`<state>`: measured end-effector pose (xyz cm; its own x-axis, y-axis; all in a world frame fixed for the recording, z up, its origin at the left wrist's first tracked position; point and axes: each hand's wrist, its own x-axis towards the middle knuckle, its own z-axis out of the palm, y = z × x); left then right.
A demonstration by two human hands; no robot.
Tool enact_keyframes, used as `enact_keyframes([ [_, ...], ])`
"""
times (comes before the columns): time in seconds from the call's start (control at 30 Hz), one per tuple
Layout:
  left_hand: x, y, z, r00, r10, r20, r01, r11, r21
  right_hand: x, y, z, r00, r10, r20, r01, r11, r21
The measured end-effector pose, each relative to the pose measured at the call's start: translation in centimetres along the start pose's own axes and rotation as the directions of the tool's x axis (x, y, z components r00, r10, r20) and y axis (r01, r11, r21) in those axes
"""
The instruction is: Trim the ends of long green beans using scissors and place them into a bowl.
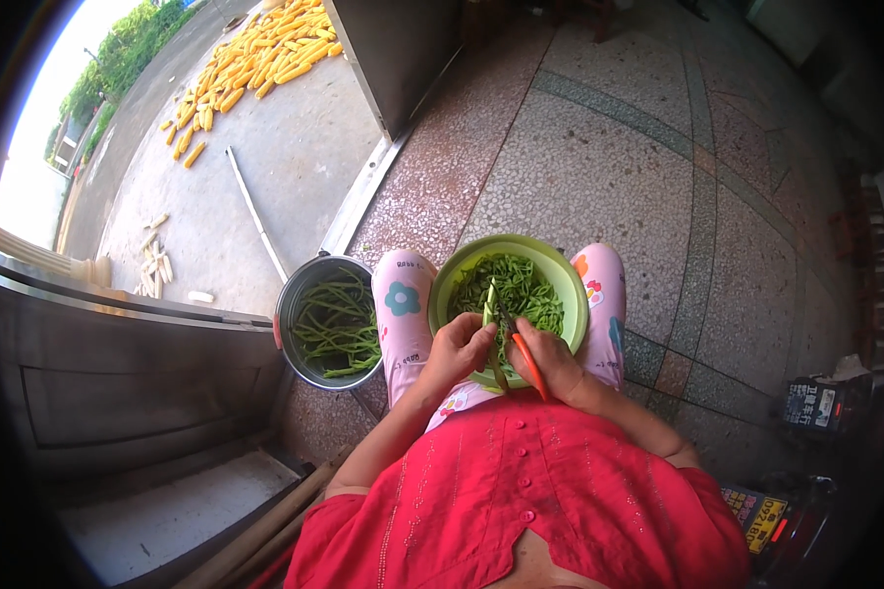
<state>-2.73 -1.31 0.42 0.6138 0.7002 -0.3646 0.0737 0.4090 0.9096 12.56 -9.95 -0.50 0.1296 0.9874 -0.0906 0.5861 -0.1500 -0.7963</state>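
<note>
Pinched between the thumb and fingers of my left hand (pixel 462 342) are a few long green bean pods (pixel 490 305), their tips pointing away from me. My right hand (pixel 547 358) grips a pair of scissors (pixel 529 361) with orange handles, the dark blades beside the pods. Both hands are over a light green plastic basin (pixel 576 309) on my lap between my knees. Many short cut pieces of green bean (pixel 519 276) lie in it. To the left of my knee, a metal bucket (pixel 286 324) holds long uncut pods (pixel 331 316).
A dark door (pixel 405 59) stands at the sill (pixel 365 191). Outside on concrete lie a heap of yellow corn cobs (pixel 265 55), several pale cobs (pixel 155 269) and a thin pole (pixel 254 210). Wooden poles (pixel 265 526) lean at lower left. Dark boxy objects bearing writing (pixel 818 403) sit at right.
</note>
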Motion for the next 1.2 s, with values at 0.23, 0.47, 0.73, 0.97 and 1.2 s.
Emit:
enact_keyframes([
  [0.23,0.0,0.3,0.2,0.995,-0.092,-0.033,0.09,0.995,-0.047,-0.1,-0.4,-0.1,1.0,-0.014,0.001,0.014,1.0,0.016],
  [0.47,0.3,-0.3,-0.2,0.986,-0.165,-0.013,0.165,0.985,-0.048,-0.2,0.8,0.7,0.999,-0.028,-0.018,0.027,0.998,-0.048],
  [0.73,0.7,0.5,-0.5,0.988,-0.154,-0.018,0.149,0.975,-0.163,-0.5,-1.0,-0.3,0.997,-0.029,0.076,0.032,0.999,-0.035],
  [0.97,0.3,0.9,0.1,0.984,-0.174,0.024,0.175,0.962,-0.211,-0.7,-1.0,0.0,0.997,0.006,0.082,-0.006,1.0,0.001],
  [1.2,0.3,0.5,0.1,0.985,-0.169,0.043,0.175,0.952,-0.25,-0.8,0.2,1.1,0.998,-0.057,0.01,0.057,0.998,0.032],
])
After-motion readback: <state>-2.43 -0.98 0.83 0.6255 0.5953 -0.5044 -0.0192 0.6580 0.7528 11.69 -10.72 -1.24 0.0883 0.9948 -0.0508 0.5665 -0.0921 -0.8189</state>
